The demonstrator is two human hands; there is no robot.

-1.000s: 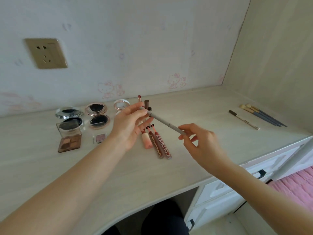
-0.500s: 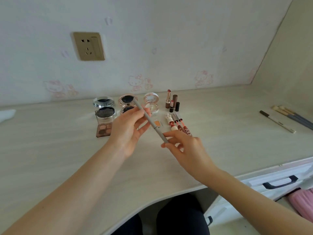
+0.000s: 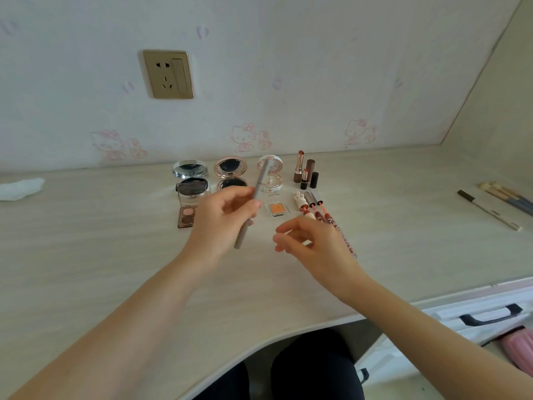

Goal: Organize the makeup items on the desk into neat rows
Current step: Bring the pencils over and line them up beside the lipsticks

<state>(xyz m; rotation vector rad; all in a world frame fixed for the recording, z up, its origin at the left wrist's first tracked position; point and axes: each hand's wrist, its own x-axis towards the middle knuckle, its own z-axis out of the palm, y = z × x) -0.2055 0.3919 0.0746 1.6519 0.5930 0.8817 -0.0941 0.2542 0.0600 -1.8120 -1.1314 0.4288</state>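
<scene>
Left hand [image 3: 223, 223] covers the middle of the grey pencil [image 3: 253, 197] and part of the brown eyeshadow palette [image 3: 186, 216]; right hand [image 3: 314, 243] hides the near ends of the lip glosses [image 3: 318, 210]. Brushes [image 3: 504, 194] at the surface's right edge are cut off by the frame. White cloth [image 3: 20, 187] at the far left is cropped; print on the white pen [image 3: 489, 209] too small to read.

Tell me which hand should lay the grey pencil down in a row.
Left. The left hand already grips the grey pencil above the desk; the right hand holds nothing and hovers beside it, over the lip pencils.
</scene>
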